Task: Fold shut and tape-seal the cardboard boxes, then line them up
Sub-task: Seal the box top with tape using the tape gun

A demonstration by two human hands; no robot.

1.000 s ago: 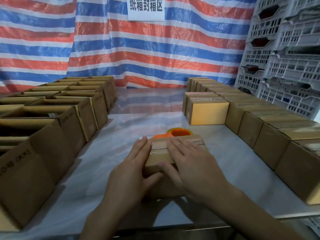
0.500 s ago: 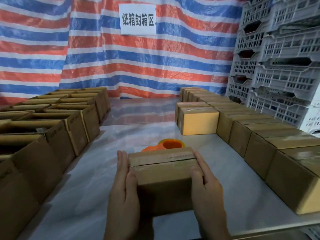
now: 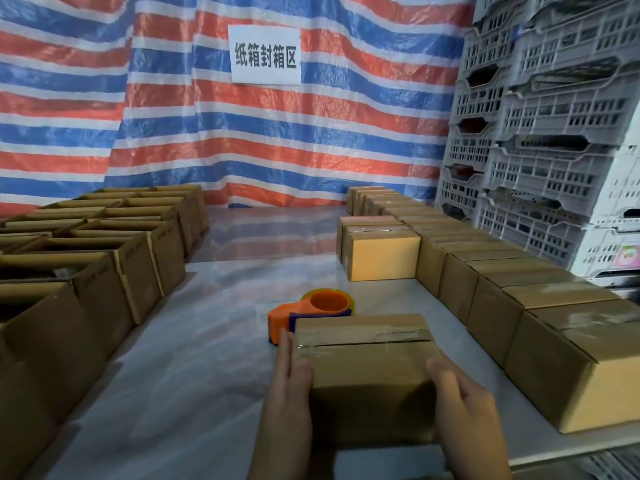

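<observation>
**Q:** Where is the box being handled, and which way does it lie?

**A:** A sealed cardboard box point(image 3: 367, 372) sits close to the near edge of the tabletop point(image 3: 207, 341), a little right of the middle. Its long axis runs left to right, in line with that edge. The taped seam faces up and runs the same way. Whether the box rests on the tabletop or is lifted just off it cannot be told.

**Q:** What are the hands doing?

**A:** The left hand point(image 3: 287, 403) lies flat against the box's left end, fingers straight and together, pointing away from the person. The right hand point(image 3: 467, 414) presses the right end, fingers loosely extended, thumb on the top edge. Neither hand curls round the box; it is held between the palms.

**Q:** What else is on the tabletop?

**A:** An orange tape dispenser point(image 3: 311, 311) lies just behind the box's far left corner. Along the left edge stand open cardboard boxes point(image 3: 104, 271), flaps up. Along the right edge runs a line of sealed boxes point(image 3: 519, 306), side by side, with two more just beside the line's far part.

**Q:** And behind?

**A:** A red, white and blue striped tarp point(image 3: 242, 133) with a white paper sign point(image 3: 265, 55), and stacked grey plastic crates point(image 3: 554, 133) at the right.
</observation>
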